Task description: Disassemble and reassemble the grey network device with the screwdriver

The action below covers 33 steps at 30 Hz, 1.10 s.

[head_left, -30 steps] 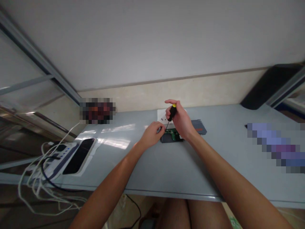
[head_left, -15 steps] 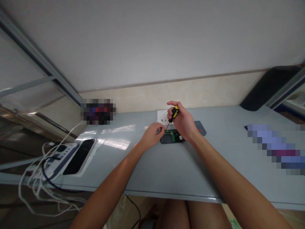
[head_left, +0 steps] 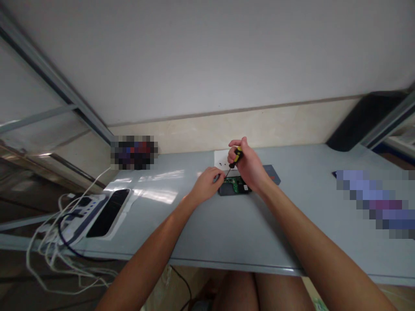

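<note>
My right hand (head_left: 248, 166) is closed around a small screwdriver (head_left: 235, 157) with a black and yellow handle, its thin shaft slanting down to the left. The tip meets the left end of a dark opened device (head_left: 234, 187) with a green circuit board showing inside. My left hand (head_left: 207, 183) rests at that same left end, fingers curled in a pinch against the device's edge and the screwdriver's tip. The device lies on a pale grey table (head_left: 227, 224).
A white sheet (head_left: 221, 159) and a dark grey cover with a red mark (head_left: 272, 172) lie behind the device. At the left edge sit a phone on a white pad (head_left: 108, 211), a power strip (head_left: 79, 211) and tangled cables (head_left: 52, 255). A black object (head_left: 359, 123) leans at the far right.
My right hand's fingers have closed further over the screwdriver's handle, covering more of it and turning it slightly. My left hand and the device have stayed in place.
</note>
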{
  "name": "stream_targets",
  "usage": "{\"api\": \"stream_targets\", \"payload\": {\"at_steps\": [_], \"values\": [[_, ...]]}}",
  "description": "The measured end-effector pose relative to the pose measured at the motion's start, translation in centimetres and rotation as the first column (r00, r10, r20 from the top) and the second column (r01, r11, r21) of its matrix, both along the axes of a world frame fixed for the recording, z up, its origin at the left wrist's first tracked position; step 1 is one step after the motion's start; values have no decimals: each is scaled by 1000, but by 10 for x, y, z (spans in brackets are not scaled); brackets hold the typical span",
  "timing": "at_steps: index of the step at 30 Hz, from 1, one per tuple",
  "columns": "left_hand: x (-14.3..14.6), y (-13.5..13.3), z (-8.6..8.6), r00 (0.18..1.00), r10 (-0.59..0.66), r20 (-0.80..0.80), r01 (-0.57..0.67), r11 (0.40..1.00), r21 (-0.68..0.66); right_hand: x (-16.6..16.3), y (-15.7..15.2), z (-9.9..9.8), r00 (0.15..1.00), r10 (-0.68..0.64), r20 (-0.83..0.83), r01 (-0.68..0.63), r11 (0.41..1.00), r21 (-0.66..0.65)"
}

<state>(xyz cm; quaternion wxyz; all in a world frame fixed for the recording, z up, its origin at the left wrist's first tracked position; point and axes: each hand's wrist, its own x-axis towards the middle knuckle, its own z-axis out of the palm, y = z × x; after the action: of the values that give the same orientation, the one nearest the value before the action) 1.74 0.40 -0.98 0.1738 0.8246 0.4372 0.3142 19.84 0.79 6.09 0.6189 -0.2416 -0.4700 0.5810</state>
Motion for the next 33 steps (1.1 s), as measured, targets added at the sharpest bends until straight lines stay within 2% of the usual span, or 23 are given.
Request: {"api": "stream_targets", "payload": {"at_steps": [3, 9, 15, 20, 27, 33], "values": [[-1, -1, 0, 1000, 6, 13, -6, 1000, 0, 3, 1, 3, 998, 37, -42, -38, 999, -19], [0, 0, 1, 1000, -8, -8, 8, 1000, 4, 4, -1, -1, 999, -15, -30, 13, 998, -59], [0, 0, 0, 1000, -7, 1, 7, 1000, -2, -1, 2, -5, 997, -70, 19, 70, 997, 23], [-1, 1, -1, 1000, -3, -2, 3, 1000, -3, 1, 5, -4, 999, -17, -51, 16, 1000, -13], [0, 1, 1, 1000, -12, -12, 12, 1000, 5, 3, -1, -3, 1000, 5, -13, -6, 997, -74], [0, 1, -2, 1000, -11, -2, 11, 1000, 1, -1, -1, -3, 999, -41, 12, 41, 999, -12]]}}
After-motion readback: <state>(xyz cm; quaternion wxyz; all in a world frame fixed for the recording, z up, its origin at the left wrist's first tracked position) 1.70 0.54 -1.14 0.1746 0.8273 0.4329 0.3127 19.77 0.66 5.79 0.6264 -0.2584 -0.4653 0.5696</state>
